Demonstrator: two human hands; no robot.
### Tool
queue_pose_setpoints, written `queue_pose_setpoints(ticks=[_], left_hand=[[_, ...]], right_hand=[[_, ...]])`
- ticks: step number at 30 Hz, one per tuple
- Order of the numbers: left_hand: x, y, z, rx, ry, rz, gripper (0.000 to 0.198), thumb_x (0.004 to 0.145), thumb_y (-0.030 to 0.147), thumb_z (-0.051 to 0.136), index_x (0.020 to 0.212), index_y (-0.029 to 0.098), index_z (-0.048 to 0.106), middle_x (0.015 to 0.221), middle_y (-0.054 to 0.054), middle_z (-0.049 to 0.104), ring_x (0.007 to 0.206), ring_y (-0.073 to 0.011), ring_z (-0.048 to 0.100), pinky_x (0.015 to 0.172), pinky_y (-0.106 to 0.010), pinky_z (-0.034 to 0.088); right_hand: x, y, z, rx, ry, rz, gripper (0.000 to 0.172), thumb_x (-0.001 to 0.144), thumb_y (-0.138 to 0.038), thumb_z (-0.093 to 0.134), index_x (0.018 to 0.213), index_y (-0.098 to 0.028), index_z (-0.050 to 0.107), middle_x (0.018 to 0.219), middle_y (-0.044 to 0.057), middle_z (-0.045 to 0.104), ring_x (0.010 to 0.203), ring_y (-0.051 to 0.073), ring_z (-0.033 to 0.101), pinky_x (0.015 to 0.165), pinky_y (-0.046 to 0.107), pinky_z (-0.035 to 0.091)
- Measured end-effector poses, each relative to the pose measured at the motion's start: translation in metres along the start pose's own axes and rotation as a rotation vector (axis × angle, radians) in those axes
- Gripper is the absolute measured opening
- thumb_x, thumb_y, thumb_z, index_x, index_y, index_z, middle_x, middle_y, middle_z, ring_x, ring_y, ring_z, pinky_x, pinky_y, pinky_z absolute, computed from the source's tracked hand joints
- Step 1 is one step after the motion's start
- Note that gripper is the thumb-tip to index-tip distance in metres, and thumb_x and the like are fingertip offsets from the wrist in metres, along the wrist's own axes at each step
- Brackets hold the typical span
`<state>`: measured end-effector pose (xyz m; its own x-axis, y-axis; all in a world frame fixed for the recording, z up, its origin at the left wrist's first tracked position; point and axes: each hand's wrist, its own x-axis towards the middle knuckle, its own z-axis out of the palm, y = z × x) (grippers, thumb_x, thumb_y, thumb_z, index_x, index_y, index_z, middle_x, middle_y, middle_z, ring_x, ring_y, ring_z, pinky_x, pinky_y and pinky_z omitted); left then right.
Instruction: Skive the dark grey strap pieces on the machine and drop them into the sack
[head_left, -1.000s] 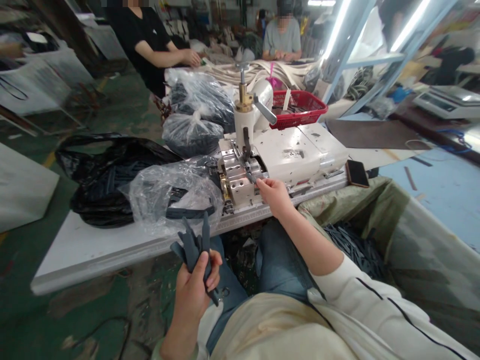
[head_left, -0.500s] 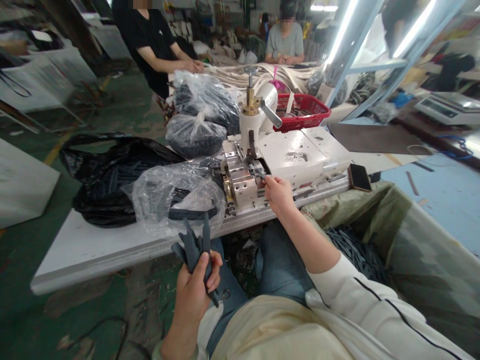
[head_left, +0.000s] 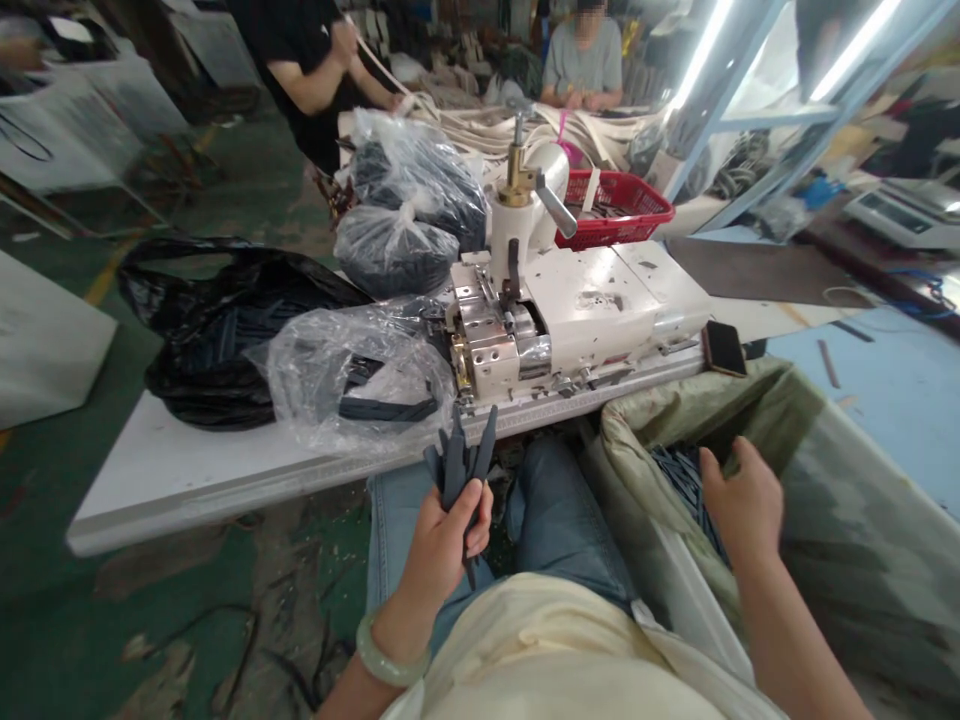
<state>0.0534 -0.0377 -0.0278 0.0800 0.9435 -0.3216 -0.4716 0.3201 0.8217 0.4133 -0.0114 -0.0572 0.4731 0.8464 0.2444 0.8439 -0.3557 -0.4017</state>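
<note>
My left hand (head_left: 450, 540) grips a bunch of dark grey fabric strips (head_left: 457, 465) above my lap, their pointed ends sticking up. My right hand (head_left: 742, 505) hangs over a bin lined with olive sacking (head_left: 667, 440), fingers apart and holding nothing. It is slightly blurred. Loose dark strips (head_left: 686, 480) lie in the bin beneath it, partly hidden by the hand. A white industrial machine (head_left: 592, 310) with a brass-topped post stands on the table's front edge, beyond both hands.
Bags of dark strips (head_left: 360, 375) crowd the white table (head_left: 187, 490) left of the machine. A phone (head_left: 724, 348) lies at the table's right end, and a red basket (head_left: 615, 208) stands behind the machine. Two co-workers (head_left: 300, 80) work beyond, among cream webbing. A blue floor lies right of the bin.
My right hand has left the machine's metal block and moved back and right over the bin. My left hand has shifted right with the strips. A co-worker has lifted cream webbing.
</note>
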Motion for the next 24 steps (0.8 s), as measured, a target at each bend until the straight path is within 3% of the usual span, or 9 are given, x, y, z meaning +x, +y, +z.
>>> queue_pose_setpoints(ticks=[2,4,5,7,10,14,19,22,24], left_hand=[[0.002,-0.006,0.008,0.015,-0.039,-0.027,0.033,0.085,0.039,0.063,0.066,0.014,0.052,0.058,0.005,0.046,0.038,-0.0010,0.032,0.034,-0.014,0.023],[0.000,-0.010,0.014,0.034,-0.050,-0.056,0.032,0.085,0.039,0.063,0.068,0.015,0.051,0.058,0.005,0.046,0.038,-0.0010,0.032,0.034,-0.014,0.024],[-0.002,-0.011,0.017,0.044,-0.048,-0.073,0.030,0.085,0.039,0.064,0.071,0.015,0.051,0.058,0.006,0.047,0.037,-0.0012,0.033,0.033,-0.014,0.025],[-0.008,-0.012,0.018,0.054,-0.031,-0.119,0.027,0.084,0.039,0.065,0.079,0.016,0.052,0.060,0.006,0.049,0.038,-0.0015,0.034,0.033,-0.014,0.026],[-0.017,-0.008,0.014,0.003,0.008,-0.162,0.029,0.083,0.042,0.065,0.085,0.016,0.051,0.060,0.006,0.050,0.038,-0.0012,0.033,0.034,-0.013,0.025],[-0.020,0.003,0.006,-0.091,0.049,-0.123,0.029,0.082,0.041,0.066,0.085,0.016,0.053,0.059,0.007,0.046,0.038,-0.0002,0.028,0.034,-0.011,0.021],[-0.010,0.000,0.006,-0.031,0.071,-0.086,0.031,0.076,0.038,0.074,0.084,0.016,0.053,0.062,0.006,0.052,0.038,0.0000,0.031,0.033,-0.012,0.023],[-0.005,-0.007,0.009,0.033,0.107,-0.075,0.032,0.076,0.037,0.074,0.088,0.017,0.053,0.061,0.005,0.056,0.037,-0.0011,0.033,0.033,-0.013,0.025],[-0.003,-0.010,0.010,0.046,0.118,-0.070,0.031,0.076,0.036,0.074,0.089,0.018,0.053,0.060,0.005,0.056,0.036,-0.0013,0.032,0.033,-0.013,0.024]], right_hand=[[-0.018,-0.048,0.001,0.443,-0.295,-0.006,0.052,0.082,-0.054,0.055,0.111,-0.012,0.067,0.092,0.016,0.070,0.079,0.026,0.063,0.073,0.040,0.049],[-0.039,-0.106,0.009,0.933,-0.718,-0.031,0.048,0.083,-0.052,0.057,0.116,-0.018,0.066,0.092,0.010,0.069,0.071,0.018,0.061,0.064,0.031,0.048],[-0.050,-0.133,0.015,1.116,-0.865,-0.044,0.046,0.082,-0.050,0.060,0.117,-0.019,0.066,0.088,0.007,0.068,0.064,0.014,0.058,0.058,0.027,0.046],[-0.069,-0.175,0.025,1.355,-0.999,-0.005,0.039,0.080,-0.045,0.067,0.109,-0.019,0.070,0.068,0.000,0.061,0.050,0.008,0.046,0.048,0.022,0.037],[-0.083,-0.205,0.035,1.495,-0.939,0.168,0.028,0.078,-0.040,0.070,0.091,-0.016,0.075,0.048,-0.006,0.046,0.041,0.005,0.034,0.041,0.020,0.024],[-0.076,-0.209,0.037,1.616,-0.855,0.346,0.023,0.074,-0.037,0.073,0.080,-0.015,0.074,0.045,-0.007,0.040,0.039,0.004,0.032,0.039,0.018,0.023],[-0.072,-0.203,0.038,1.572,-0.866,0.322,0.023,0.076,-0.037,0.073,0.075,-0.015,0.072,0.047,-0.005,0.048,0.039,0.004,0.040,0.039,0.017,0.027],[-0.077,-0.200,0.039,1.534,-0.900,0.284,0.024,0.077,-0.038,0.072,0.076,-0.015,0.071,0.061,0.000,0.062,0.041,0.004,0.045,0.039,0.017,0.032],[-0.080,-0.199,0.040,1.576,-0.995,0.290,0.024,0.075,-0.039,0.074,0.079,-0.016,0.070,0.073,0.003,0.068,0.043,0.004,0.047,0.042,0.017,0.036]])
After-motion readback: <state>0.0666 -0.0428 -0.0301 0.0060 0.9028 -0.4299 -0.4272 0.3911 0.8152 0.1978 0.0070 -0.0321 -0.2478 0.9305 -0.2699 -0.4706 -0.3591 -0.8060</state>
